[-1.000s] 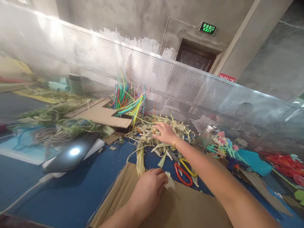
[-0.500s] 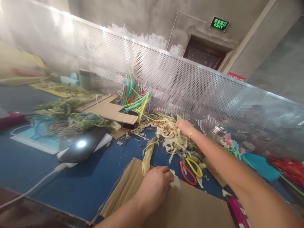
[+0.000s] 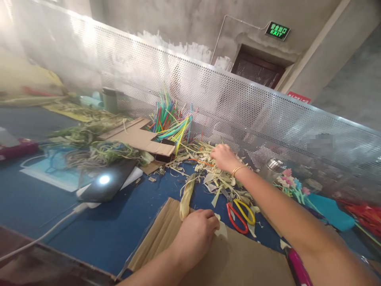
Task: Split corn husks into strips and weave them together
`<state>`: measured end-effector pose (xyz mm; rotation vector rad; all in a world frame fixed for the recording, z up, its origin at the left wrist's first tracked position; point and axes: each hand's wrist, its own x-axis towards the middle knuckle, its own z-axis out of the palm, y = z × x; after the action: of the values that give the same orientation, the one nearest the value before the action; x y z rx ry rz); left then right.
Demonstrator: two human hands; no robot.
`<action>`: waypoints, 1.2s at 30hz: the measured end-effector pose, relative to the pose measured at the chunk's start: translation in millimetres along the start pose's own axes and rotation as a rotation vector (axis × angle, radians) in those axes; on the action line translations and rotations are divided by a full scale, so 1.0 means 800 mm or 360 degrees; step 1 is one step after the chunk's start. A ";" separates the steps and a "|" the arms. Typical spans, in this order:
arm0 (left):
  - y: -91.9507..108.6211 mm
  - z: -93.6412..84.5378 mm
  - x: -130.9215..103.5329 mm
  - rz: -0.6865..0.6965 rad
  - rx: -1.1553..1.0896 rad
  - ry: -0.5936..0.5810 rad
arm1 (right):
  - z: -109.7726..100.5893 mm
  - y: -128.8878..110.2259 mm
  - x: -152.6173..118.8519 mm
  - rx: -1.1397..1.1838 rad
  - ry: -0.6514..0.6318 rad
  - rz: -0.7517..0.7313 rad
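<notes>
My left hand (image 3: 198,232) rests on a sheet of brown cardboard (image 3: 247,258), its fingers curled closed over a small pale piece of husk (image 3: 221,231). Just behind it lies a twisted bundle of dried husk (image 3: 187,200), one end against the cardboard's edge. My right hand (image 3: 224,157) reaches into a heap of shredded, cream-coloured husks (image 3: 218,180). Its fingers are bent together, fingertips down among the strips, and what they grip is hidden. Between the heap and the cardboard lie scissors (image 3: 240,216) with one red and one yellow handle loop, the blades partly covered by husks.
A cut cardboard piece (image 3: 135,135) lies before a bunch of coloured stems (image 3: 168,115). Left is a dark device with a bright light (image 3: 104,180) and a white cable (image 3: 49,231). Right are paper-like flowers (image 3: 290,182) and a steel-lidded jar (image 3: 272,169). A perforated metal screen (image 3: 202,83) stands behind.
My right hand has shifted a little left across the husk heap, its fingers bending down into it. My left hand stays in place on the cardboard. The whole view has drifted slightly.
</notes>
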<state>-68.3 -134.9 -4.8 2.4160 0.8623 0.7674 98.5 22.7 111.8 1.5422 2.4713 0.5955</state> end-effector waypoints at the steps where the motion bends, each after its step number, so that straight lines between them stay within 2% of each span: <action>1: 0.000 0.001 0.000 -0.0003 -0.0007 0.0001 | 0.000 -0.019 -0.002 0.0071 0.0085 -0.0188; 4: 0.000 0.002 -0.001 0.0003 -0.0007 -0.0008 | 0.013 -0.077 -0.012 0.0300 0.0125 -0.0649; 5: -0.001 0.002 0.000 0.0008 -0.0002 -0.0010 | 0.019 -0.091 -0.015 0.0346 0.0090 -0.0740; 7: -0.001 0.002 0.001 0.0029 0.0002 -0.0014 | 0.027 -0.105 -0.017 0.0388 -0.0005 -0.0759; 10: -0.001 0.001 0.001 0.0060 0.0003 -0.0007 | 0.026 -0.086 -0.006 0.0395 -0.0085 -0.0424; 14: 0.001 -0.001 0.000 0.0061 0.0023 0.0007 | 0.015 -0.020 0.018 0.0459 -0.0245 0.0083; 17: 0.003 -0.003 0.000 0.0053 0.0038 -0.0006 | 0.020 0.014 0.027 0.0326 -0.0330 0.0404; 19: 0.003 -0.004 0.000 0.0048 0.0040 -0.0014 | 0.031 0.018 0.027 0.0236 -0.0347 0.0530; 21: 0.004 -0.004 -0.001 0.0040 0.0034 -0.0016 | 0.043 0.006 0.023 0.0193 -0.0388 0.0571; 23: 0.005 -0.004 -0.001 0.0033 0.0029 -0.0026 | 0.052 -0.014 0.018 0.0173 -0.0439 0.0536; 26: 0.006 -0.004 -0.001 0.0021 0.0043 -0.0053 | 0.052 -0.043 0.011 0.0185 -0.0554 0.0343; 29: 0.007 -0.005 0.000 0.0024 0.0045 -0.0083 | 0.036 -0.055 0.001 0.0212 -0.0710 0.0135; 33: 0.008 -0.007 0.000 0.0001 0.0067 -0.0113 | 0.008 -0.057 -0.021 0.0186 -0.0959 -0.0079; 36: 0.008 -0.007 0.000 0.0015 0.0049 -0.0116 | -0.004 -0.063 -0.047 0.0109 -0.0992 -0.0255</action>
<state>-69.3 -138.1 2.5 2.4604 0.8410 0.6699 73.1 -31.1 91.6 1.2770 2.1087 -0.0091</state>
